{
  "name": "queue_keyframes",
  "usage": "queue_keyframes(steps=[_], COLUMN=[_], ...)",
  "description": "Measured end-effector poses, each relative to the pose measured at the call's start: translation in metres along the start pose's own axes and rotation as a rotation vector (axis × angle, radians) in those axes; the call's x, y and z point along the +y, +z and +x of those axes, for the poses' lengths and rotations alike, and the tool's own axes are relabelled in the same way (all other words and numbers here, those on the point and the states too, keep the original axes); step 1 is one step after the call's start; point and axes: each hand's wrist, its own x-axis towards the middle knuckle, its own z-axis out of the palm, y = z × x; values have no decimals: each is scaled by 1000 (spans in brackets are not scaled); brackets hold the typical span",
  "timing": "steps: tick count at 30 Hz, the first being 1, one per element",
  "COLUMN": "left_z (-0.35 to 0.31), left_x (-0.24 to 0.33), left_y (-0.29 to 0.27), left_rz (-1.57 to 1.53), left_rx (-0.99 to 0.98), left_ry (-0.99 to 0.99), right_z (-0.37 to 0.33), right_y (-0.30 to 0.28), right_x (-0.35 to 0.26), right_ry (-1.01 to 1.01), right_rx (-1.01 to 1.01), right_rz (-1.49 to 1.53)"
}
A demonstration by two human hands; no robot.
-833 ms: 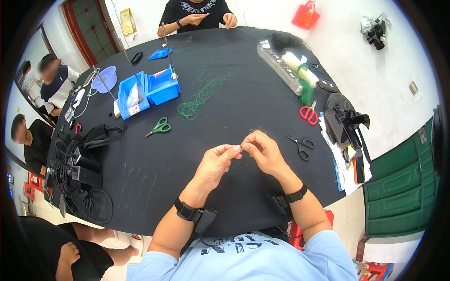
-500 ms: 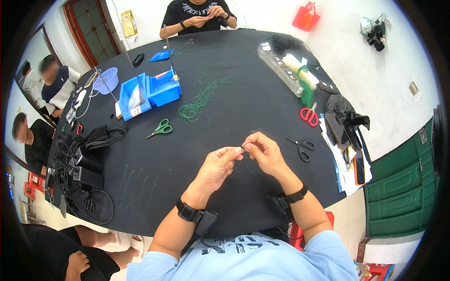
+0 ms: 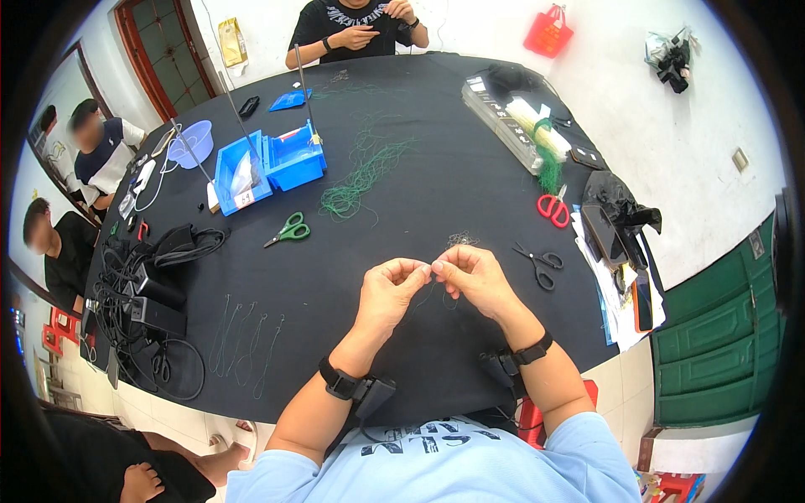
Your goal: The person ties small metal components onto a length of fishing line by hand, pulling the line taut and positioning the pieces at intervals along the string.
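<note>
My left hand (image 3: pixel 391 292) and my right hand (image 3: pixel 475 282) meet fingertip to fingertip above the black-covered table, both in a pinch. A thin green thread (image 3: pixel 450 303) hangs in a loose loop below the fingers; whatever small piece sits between the fingertips is too tiny to make out. Just beyond my right hand lies a small heap of thin metal bits (image 3: pixel 461 239). Several lengths of green thread (image 3: pixel 250 344) lie side by side left of my left arm. Farther off spreads a tangled green thread bundle (image 3: pixel 342 201).
Green-handled scissors (image 3: pixel 289 230) lie left, black scissors (image 3: pixel 541 264) and red-handled scissors (image 3: pixel 553 208) right. Blue bins (image 3: pixel 293 163) with upright rods stand far left. Black cables and boxes (image 3: pixel 155 302) crowd the left edge; papers (image 3: pixel 622 314) the right. A person (image 3: pixel 356 33) works opposite.
My left hand has turned, its fingers now bent more over the pinch, and the right has shifted slightly, uncovering the metal heap. Across the table, the person's hands have moved apart.
</note>
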Motion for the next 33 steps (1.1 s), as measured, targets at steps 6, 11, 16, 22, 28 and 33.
queue_keyframes(steps=[6, 11, 16, 22, 28, 33], left_z=[-4, -2, -2, -5, -4, -5], left_x=[9, 5, 7, 11, 8, 12], left_y=[1, -1, -2, -4, -4, -3], left_rz=[-69, -151, -172, -296, -331, -340], left_rx=[-31, -82, -102, -93, -94, -100], left_ry=[-48, -161, -204, -271, -278, -291], right_z=[1, 3, 2, -1, -3, -4], right_y=[0, 0, -1, 1, 0, 0], right_x=[4, 11, 11, 0, -2, -3], right_ry=[-99, -248, -269, -196, -183, -228], right_rx=[36, 104, 90, -12, -24, -28], right_rz=[-53, -299, -275, 100, 164, 172])
